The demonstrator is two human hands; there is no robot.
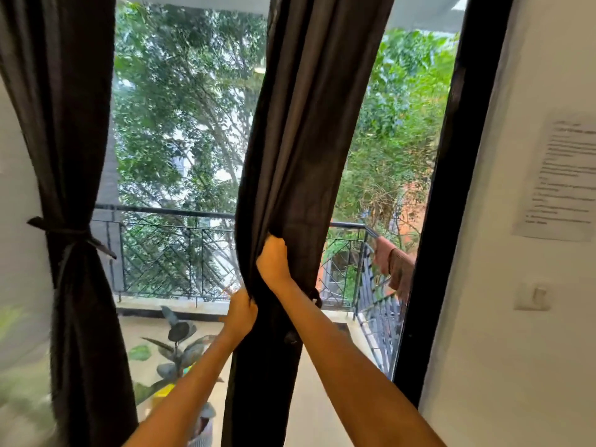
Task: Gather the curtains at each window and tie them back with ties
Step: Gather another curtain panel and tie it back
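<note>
A dark brown curtain (303, 130) hangs bunched in the middle of the glass door. My right hand (273, 260) grips its folds at about waist height. My left hand (240, 312) grips the same curtain a little lower, on its left edge. Both arms reach up from the bottom of the view. At the left, a second dark curtain (61, 124) hangs gathered, bound by a dark tie (69, 235) knotted round its middle. No tie shows on the middle curtain; part of it lies hidden behind my right forearm.
The black door frame (451, 195) stands at the right, next to a white wall with a printed sheet (562, 179) and a light switch (535, 296). Outside lie a balcony railing (167, 214), a potted plant (177, 350) and a cloth (393, 262) over the rail.
</note>
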